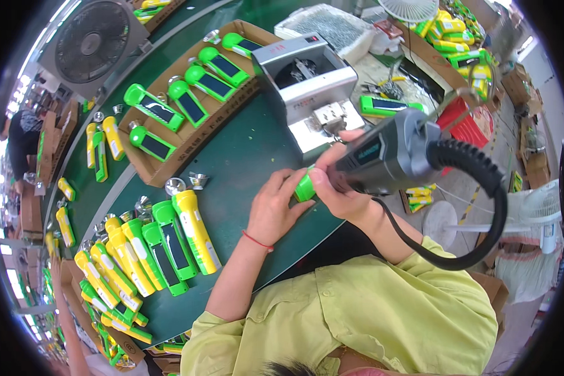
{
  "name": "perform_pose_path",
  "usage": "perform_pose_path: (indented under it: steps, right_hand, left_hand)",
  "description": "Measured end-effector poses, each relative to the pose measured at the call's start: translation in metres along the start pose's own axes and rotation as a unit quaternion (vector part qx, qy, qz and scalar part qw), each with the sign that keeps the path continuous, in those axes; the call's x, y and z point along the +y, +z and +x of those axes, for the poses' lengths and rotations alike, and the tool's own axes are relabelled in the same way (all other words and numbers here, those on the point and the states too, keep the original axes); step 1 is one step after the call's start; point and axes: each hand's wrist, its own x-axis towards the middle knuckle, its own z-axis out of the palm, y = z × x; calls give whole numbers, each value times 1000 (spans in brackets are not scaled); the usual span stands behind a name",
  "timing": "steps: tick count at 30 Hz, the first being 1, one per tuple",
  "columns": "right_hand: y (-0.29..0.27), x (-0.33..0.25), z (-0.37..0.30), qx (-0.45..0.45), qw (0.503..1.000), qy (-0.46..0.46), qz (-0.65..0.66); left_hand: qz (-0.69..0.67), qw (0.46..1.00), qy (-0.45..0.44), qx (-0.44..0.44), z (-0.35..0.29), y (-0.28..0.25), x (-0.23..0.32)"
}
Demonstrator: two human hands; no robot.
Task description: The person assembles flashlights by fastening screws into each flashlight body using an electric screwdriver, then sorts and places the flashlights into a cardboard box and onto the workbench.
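Note:
My left hand (274,203) is closed around a small green flashlight part (305,187) above the green table, and most of the part is hidden by fingers. Beside it, my right hand (343,199) grips a dark grey electric screwdriver (382,153), its thumb close against the green part. The tool's body covers several of those fingers, and its tip is hidden. A thick black ribbed cable sleeve (482,182) curves from its rear. Just beyond my hands stands a silver screw feeder (307,78).
Yellow and green flashlights (141,250) lie in rows at left. A cardboard tray (197,135) holds several green solar flashlights. Behind are a white foam box (324,28) of small metal parts and a grey fan (93,42). Another person's arm (69,319) reaches in at lower left.

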Motion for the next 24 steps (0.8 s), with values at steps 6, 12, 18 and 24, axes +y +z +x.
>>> perform_pose_path:
  steps: [6,12,18,24]
  right_hand:
    - [-6,6,5,-90,982,-136,-92]
    - [12,-2,-7,34,989,-4,146]
    - [25,11,-1,108,957,50,264]
    - [-2,-15,19,88,959,98,250]
  left_hand:
    - [-7,1000,-18,1,-4,0,-3]
    - [43,998,-6,-38,1,-1,6]
    - [120,992,28,-17,8,1,5]
    - [257,963,-31,-78,12,-9,17]
